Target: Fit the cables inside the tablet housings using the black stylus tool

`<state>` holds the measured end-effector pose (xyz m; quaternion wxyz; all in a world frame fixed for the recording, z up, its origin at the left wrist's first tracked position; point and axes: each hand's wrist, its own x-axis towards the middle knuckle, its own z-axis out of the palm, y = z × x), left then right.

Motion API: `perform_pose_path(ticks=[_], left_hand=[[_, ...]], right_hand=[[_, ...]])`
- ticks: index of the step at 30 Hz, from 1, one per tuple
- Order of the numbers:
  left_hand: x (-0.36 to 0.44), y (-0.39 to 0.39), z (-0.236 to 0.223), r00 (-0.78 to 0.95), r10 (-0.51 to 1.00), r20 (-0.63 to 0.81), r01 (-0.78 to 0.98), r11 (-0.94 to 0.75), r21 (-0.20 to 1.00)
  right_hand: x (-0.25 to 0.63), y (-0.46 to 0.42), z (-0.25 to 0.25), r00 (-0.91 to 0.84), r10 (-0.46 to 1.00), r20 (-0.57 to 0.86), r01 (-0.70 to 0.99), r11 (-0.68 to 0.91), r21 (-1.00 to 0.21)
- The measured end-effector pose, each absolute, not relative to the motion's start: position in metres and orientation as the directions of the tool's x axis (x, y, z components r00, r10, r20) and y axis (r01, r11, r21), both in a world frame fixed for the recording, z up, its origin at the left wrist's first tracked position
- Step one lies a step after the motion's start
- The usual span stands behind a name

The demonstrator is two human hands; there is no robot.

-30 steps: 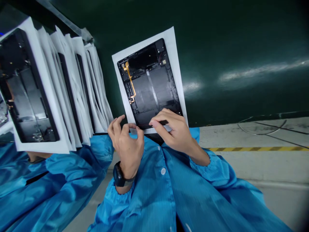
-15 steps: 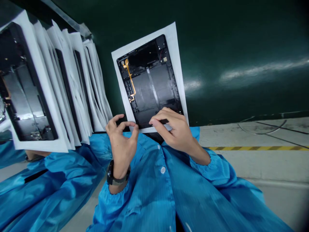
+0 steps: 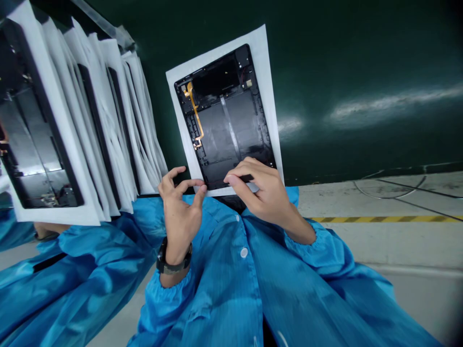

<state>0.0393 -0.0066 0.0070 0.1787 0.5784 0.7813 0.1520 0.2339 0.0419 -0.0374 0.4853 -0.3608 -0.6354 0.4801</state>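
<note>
A black tablet housing (image 3: pixel 224 125) lies slightly turned on a white sheet (image 3: pixel 269 96), its inside facing up. An orange flex cable (image 3: pixel 197 115) runs down its left side, and a pale strip crosses the middle. My right hand (image 3: pixel 258 190) grips a slim black tool (image 3: pixel 246 178) like a pen over the near edge of the housing; the tool's tip is hard to make out. At the near left corner, my left hand (image 3: pixel 183 207) pinches with thumb and forefinger, its other fingers loosely bent. Whatever lies between those fingertips is too small to name.
To the left stands a row of white sheets (image 3: pixel 97 115) with black housings between them; another housing (image 3: pixel 34 135) faces me at its front. Beyond is a dark green tabletop (image 3: pixel 354 67). A person's blue sleeve (image 3: pixel 94 270) shows at lower left. Cables (image 3: pixel 408 193) lie right.
The view has shifted slightly, so the housing and the row of sheets sit a bit higher. Both hands keep nearly the same pose at the near edge of the housing.
</note>
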Motion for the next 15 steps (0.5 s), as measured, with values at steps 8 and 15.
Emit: perform_pose_path(ticks=[8, 15], left_hand=[[0.036, -0.008, 0.004, -0.255, 0.964, -0.079, 0.844, 0.262, 0.468], [0.040, -0.006, -0.004, -0.292, 0.956, -0.009, 0.843, 0.262, 0.469]], right_hand=[[0.230, 0.043, -0.036, -0.292, 0.914, 0.281, 0.062, 0.312, -0.948], [0.228, 0.042, -0.037, -0.330, 0.906, 0.264, 0.105, 0.313, -0.944]])
